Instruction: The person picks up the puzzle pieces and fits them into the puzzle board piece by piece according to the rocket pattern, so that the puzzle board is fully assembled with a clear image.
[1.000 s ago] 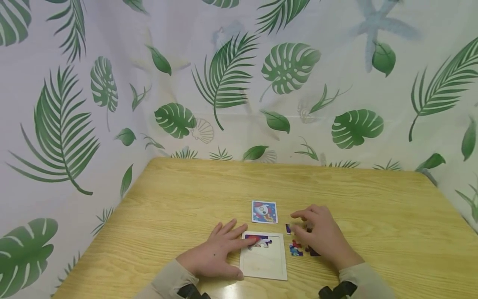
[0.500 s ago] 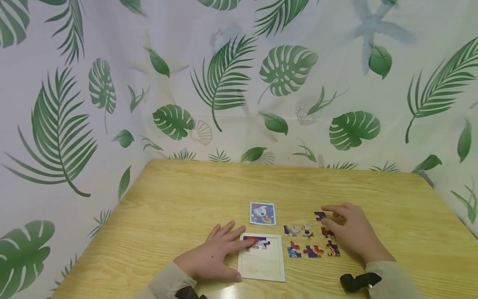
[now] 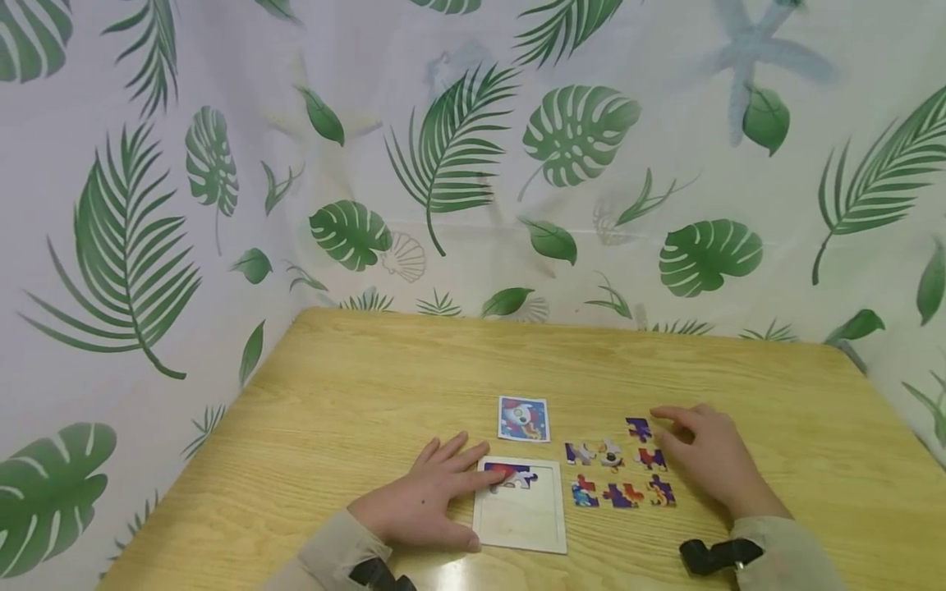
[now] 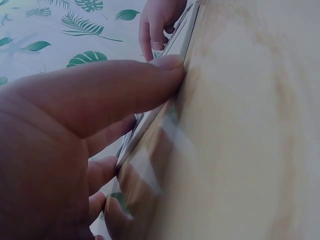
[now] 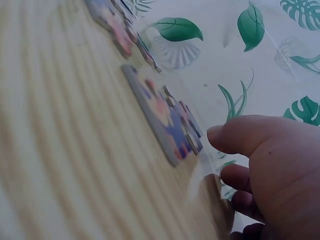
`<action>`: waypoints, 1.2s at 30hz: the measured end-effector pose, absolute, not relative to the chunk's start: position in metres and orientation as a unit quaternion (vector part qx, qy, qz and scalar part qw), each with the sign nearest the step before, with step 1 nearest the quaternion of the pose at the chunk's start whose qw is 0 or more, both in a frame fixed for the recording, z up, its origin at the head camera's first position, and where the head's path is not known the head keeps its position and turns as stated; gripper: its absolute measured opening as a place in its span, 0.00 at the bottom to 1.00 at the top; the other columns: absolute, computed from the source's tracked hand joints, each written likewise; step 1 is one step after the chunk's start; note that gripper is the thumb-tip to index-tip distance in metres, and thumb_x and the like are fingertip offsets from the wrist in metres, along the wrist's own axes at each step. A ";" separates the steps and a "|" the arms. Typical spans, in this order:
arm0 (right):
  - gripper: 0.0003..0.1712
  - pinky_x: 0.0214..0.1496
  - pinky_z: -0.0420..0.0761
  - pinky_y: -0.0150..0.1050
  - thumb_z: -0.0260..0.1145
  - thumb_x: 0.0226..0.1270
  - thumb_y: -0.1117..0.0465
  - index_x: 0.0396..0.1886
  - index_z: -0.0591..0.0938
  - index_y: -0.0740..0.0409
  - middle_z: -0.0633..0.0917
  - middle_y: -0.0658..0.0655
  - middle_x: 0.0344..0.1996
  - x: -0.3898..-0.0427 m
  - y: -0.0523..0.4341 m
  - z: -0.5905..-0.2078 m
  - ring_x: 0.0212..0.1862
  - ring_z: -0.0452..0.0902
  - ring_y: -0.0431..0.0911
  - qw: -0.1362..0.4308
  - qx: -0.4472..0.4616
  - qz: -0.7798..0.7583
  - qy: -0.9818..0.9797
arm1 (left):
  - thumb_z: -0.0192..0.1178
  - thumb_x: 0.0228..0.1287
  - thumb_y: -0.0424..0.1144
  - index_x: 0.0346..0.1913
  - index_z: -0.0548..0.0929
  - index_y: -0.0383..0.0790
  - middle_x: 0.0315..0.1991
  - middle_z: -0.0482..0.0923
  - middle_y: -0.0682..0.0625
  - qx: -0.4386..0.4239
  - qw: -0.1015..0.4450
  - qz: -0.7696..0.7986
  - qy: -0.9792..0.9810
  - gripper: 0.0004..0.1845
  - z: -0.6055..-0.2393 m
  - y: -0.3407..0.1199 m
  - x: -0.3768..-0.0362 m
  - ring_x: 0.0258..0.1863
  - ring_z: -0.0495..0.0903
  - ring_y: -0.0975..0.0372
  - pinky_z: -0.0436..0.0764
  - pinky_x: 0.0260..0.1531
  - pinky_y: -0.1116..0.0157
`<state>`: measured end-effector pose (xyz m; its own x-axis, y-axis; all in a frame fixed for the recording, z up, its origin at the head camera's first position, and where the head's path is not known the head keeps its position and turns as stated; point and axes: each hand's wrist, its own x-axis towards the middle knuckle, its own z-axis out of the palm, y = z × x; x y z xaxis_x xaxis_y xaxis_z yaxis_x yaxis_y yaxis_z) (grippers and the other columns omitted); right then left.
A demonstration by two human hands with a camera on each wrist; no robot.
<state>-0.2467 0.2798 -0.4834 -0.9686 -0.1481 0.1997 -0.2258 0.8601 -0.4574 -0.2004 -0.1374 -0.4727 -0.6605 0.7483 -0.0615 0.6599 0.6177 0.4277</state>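
Note:
My left hand lies with spread fingers at the left side of a pale puzzle tray. Its index finger rests on the joined jigsaw pieces in the tray's upper left corner; the left wrist view has the thumb against the tray edge. My right hand hovers or rests beside the loose pieces, fingers loosely bent and holding nothing. Nearest to it are a purple jigsaw piece and a red-and-purple piece. Whether a fingertip touches either is unclear.
Left of these, further loose pieces lie in rough rows, among them a white one, a blue-and-red one and an orange-and-purple one. A rocket picture card lies behind the tray. Leaf-printed cloth hangs behind the table.
My right hand has moved right from over the loose pieces, uncovering them, and drawn slightly off the purple piece at the back. My left hand stays on the tray.

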 end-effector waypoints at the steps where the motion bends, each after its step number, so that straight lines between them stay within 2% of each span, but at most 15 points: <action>1: 0.23 0.37 0.68 0.44 0.61 0.65 0.47 0.57 0.79 0.50 0.76 0.53 0.35 -0.246 0.279 -0.484 0.38 0.69 0.49 0.076 0.097 0.246 -0.962 | 0.61 0.51 0.63 0.72 0.49 0.70 0.75 0.40 0.54 0.395 0.119 0.189 0.891 0.46 -0.473 -0.138 -0.201 0.72 0.32 0.51 0.35 0.64 0.41; 6: 0.25 0.34 0.67 0.41 0.60 0.65 0.45 0.58 0.78 0.49 0.75 0.52 0.35 -0.246 0.276 -0.484 0.37 0.68 0.47 0.062 0.095 0.238 -0.965 | 0.61 0.51 0.63 0.72 0.49 0.70 0.74 0.41 0.53 0.397 0.115 0.188 0.891 0.46 -0.473 -0.137 -0.200 0.72 0.32 0.51 0.35 0.64 0.41; 12: 0.27 0.28 0.63 0.38 0.59 0.65 0.42 0.60 0.77 0.47 0.73 0.50 0.28 -0.250 0.274 -0.480 0.29 0.64 0.44 0.037 0.106 0.209 -0.971 | 0.62 0.49 0.62 0.72 0.51 0.69 0.74 0.43 0.53 0.398 0.102 0.190 0.892 0.46 -0.473 -0.137 -0.198 0.72 0.33 0.51 0.35 0.64 0.41; 23: 0.22 0.26 0.62 0.38 0.60 0.66 0.48 0.59 0.78 0.45 0.72 0.49 0.26 -0.253 0.271 -0.476 0.27 0.63 0.44 0.034 0.110 0.192 -0.975 | 0.61 0.50 0.63 0.72 0.50 0.69 0.74 0.41 0.54 0.392 0.110 0.202 0.891 0.46 -0.474 -0.137 -0.196 0.72 0.32 0.51 0.35 0.64 0.41; 36: 0.23 0.24 0.59 0.38 0.59 0.67 0.49 0.61 0.77 0.46 0.69 0.50 0.24 -0.252 0.269 -0.478 0.24 0.59 0.45 0.044 0.112 0.184 -0.976 | 0.60 0.51 0.64 0.72 0.50 0.69 0.74 0.42 0.53 0.398 0.106 0.194 0.890 0.46 -0.471 -0.137 -0.199 0.72 0.33 0.50 0.36 0.64 0.41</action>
<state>-0.2524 0.2688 -0.4776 -0.9711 -0.2017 0.1272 -0.2342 0.9072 -0.3495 -0.1995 -0.1372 -0.4714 -0.6606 0.7499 -0.0343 0.6676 0.6077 0.4302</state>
